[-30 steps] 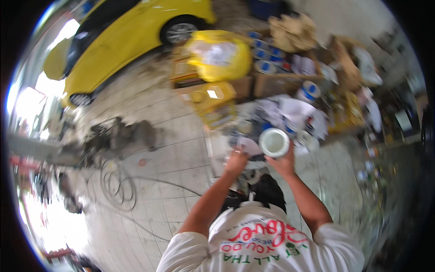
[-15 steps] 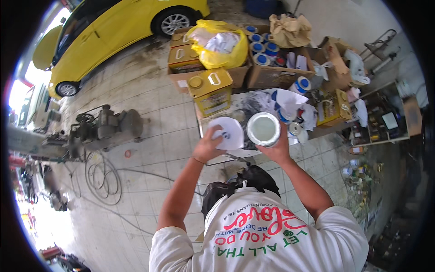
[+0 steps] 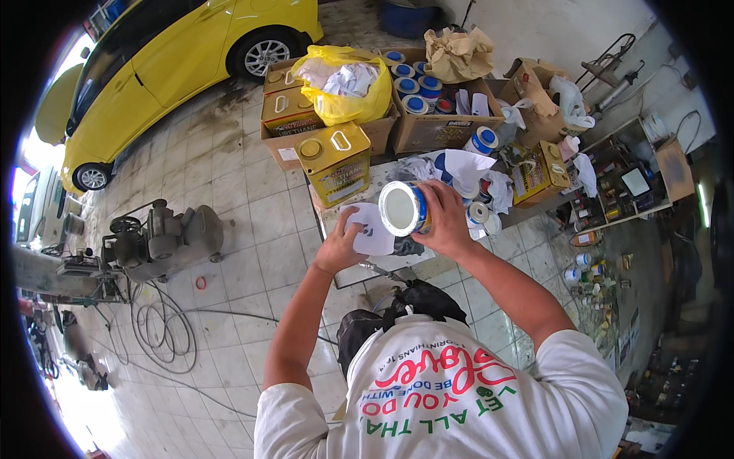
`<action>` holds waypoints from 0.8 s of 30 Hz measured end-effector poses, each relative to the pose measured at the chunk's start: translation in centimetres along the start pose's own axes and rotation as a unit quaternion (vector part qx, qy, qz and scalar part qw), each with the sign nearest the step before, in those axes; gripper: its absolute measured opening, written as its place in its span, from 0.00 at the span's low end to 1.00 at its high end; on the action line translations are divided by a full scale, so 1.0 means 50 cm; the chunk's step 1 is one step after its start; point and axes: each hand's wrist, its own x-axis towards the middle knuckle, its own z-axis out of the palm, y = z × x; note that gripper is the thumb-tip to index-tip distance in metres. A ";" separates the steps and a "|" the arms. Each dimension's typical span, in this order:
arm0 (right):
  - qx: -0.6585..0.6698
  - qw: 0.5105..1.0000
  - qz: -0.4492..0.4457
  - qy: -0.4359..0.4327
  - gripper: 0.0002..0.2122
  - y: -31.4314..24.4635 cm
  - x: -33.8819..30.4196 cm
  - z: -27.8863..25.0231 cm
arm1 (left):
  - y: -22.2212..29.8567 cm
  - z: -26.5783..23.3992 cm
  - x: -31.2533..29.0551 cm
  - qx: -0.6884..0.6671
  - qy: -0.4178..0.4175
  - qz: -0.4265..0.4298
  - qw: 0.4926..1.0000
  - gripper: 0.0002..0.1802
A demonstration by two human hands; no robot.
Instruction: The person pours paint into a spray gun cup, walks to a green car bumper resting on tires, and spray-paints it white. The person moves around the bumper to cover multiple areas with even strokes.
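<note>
My right hand (image 3: 449, 223) grips a paint can (image 3: 420, 208) with a blue label, its fingers wrapped over the side. The can tilts left, and its round pale end with a white-smeared rim faces up and left. Just left of it, my left hand (image 3: 338, 250) pinches a white piece of paper (image 3: 373, 236) with dark marks on it. The paper's right edge lies close below the can's rim; whether they touch I cannot tell. Both are over a low, stained table (image 3: 348, 274). What is inside the can is hard to make out.
A gold square can (image 3: 334, 164) stands at the table's far left. Cartons of blue-lidded cans (image 3: 415, 105) and a yellow plastic bag (image 3: 365, 107) are behind it. Crumpled paper (image 3: 501, 191) and small cans lie right. Left are a compressor (image 3: 164, 237), a coiled hose (image 3: 164, 329) and a yellow car (image 3: 168, 69).
My right hand has turned the can from nearly upright to tilted left and brought it nearer the paper. The left hand still holds the paper, and the view has shifted slightly.
</note>
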 end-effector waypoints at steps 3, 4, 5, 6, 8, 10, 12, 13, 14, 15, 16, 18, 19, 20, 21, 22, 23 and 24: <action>-0.013 1.000 -0.017 -0.020 0.48 0.001 0.000 0.006 | 0.000 -0.009 0.005 -0.003 0.000 0.008 1.000 0.42; -0.020 0.999 -0.018 -0.026 0.49 0.000 -0.001 0.010 | 0.000 -0.011 0.006 -0.007 0.005 0.010 1.000 0.45; -0.029 0.999 -0.020 -0.033 0.49 -0.003 -0.001 0.014 | 0.001 -0.012 0.008 -0.012 0.011 0.012 1.000 0.48; -0.037 0.998 -0.022 -0.040 0.50 -0.007 0.000 0.017 | 0.002 -0.012 0.009 -0.024 0.020 0.011 0.999 0.51; -0.051 0.997 -0.028 -0.054 0.50 -0.019 0.005 0.016 | 0.002 -0.012 0.008 -0.047 0.038 0.006 0.998 0.58; -0.064 0.995 -0.036 -0.068 0.50 -0.029 0.010 0.017 | -0.003 -0.013 0.005 -0.043 0.033 -0.005 0.998 0.61; -0.078 0.993 -0.046 -0.079 0.50 -0.035 0.017 0.017 | -0.009 -0.013 0.001 -0.041 0.028 -0.015 0.999 0.62; -0.088 0.991 -0.053 -0.083 0.50 -0.040 0.020 0.017 | -0.012 -0.014 -0.002 -0.041 0.024 -0.019 0.999 0.63; -0.098 0.990 -0.059 -0.087 0.50 -0.044 0.024 0.016 | -0.013 -0.016 -0.003 -0.040 0.020 -0.023 0.999 0.63; -0.107 0.988 -0.066 -0.091 0.50 -0.049 0.028 0.016 | -0.015 -0.017 -0.004 -0.044 0.024 -0.021 0.999 0.63; -0.111 0.987 -0.072 -0.095 0.49 -0.053 0.033 0.015 | -0.016 -0.017 -0.005 -0.048 0.028 -0.019 0.998 0.62; -0.119 0.984 -0.085 -0.105 0.48 -0.060 0.040 0.014 | -0.019 -0.018 -0.008 -0.055 0.035 -0.022 0.998 0.62; -0.121 0.983 -0.090 -0.106 0.48 -0.061 0.042 0.016 | -0.019 -0.018 -0.010 -0.059 0.039 -0.026 0.997 0.62; -0.122 0.982 -0.094 -0.107 0.47 -0.060 0.044 0.019 | -0.019 -0.017 -0.012 -0.063 0.043 -0.030 0.997 0.61; -0.124 0.981 -0.099 -0.109 0.47 -0.060 0.046 0.020 | -0.019 -0.017 -0.013 -0.060 0.045 -0.029 0.997 0.61; -0.125 0.980 -0.103 -0.111 0.47 -0.062 0.048 0.020 | -0.020 -0.016 -0.013 -0.056 0.047 -0.027 0.997 0.60; -0.126 0.980 -0.107 -0.114 0.47 -0.064 0.051 0.020 | -0.022 -0.015 -0.015 -0.053 0.049 -0.026 0.997 0.60; -0.127 0.979 -0.110 -0.117 0.47 -0.066 0.053 0.019 | -0.023 -0.014 -0.016 -0.053 0.051 -0.026 0.997 0.60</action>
